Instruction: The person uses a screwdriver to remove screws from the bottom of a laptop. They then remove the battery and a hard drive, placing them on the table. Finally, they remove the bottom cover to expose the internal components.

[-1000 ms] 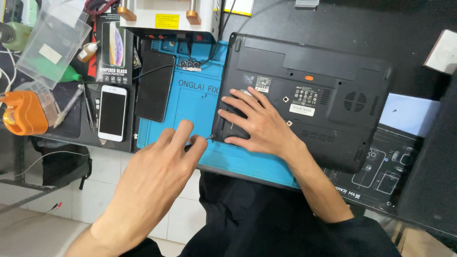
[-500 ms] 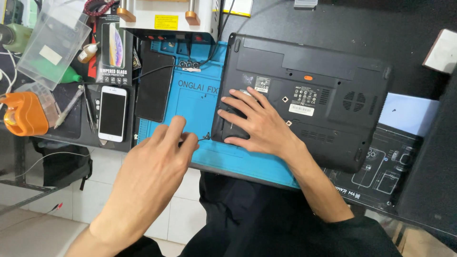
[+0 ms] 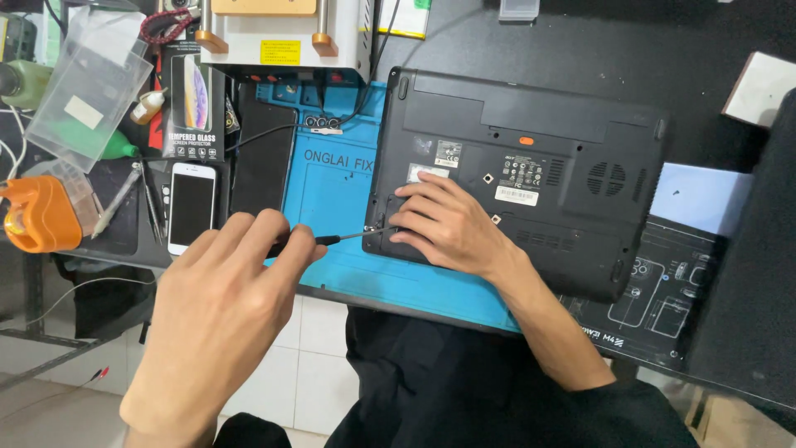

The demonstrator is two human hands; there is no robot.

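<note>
We found the slim black-handled screwdriver (image 3: 332,239) lying nearly level above the blue rubber work mat (image 3: 332,187), its thin metal shaft pointing right with the tip at the lower left corner of the upturned black plastic laptop (image 3: 531,166). The left hand (image 3: 220,311) was curled over the handle, thumb and fingertips pinched around it, so that most of the handle was hidden beneath the fingers. The right hand (image 3: 448,228) lay flat on the laptop's underside, fingers spread and pressed down near that same corner, gripping nothing; its fingertips sat just beside the screwdriver tip. We could not tell whether the tip was seated in a screw.

The laptop rested bottom-up, partly on the blue mat and partly on the dark desk (image 3: 630,50), with its vent grille towards the right. Left of the mat lay a white smartphone (image 3: 191,207), screen up, and just beside it a flat black slab (image 3: 261,158). Above the phone stood a dark screen-protector package (image 3: 192,104). An orange plastic tool (image 3: 33,214) sat at the far left edge, and a clear plastic bag (image 3: 87,99) lay above it. A white machine with a yellow label (image 3: 286,37) stood at the top of the mat.
</note>
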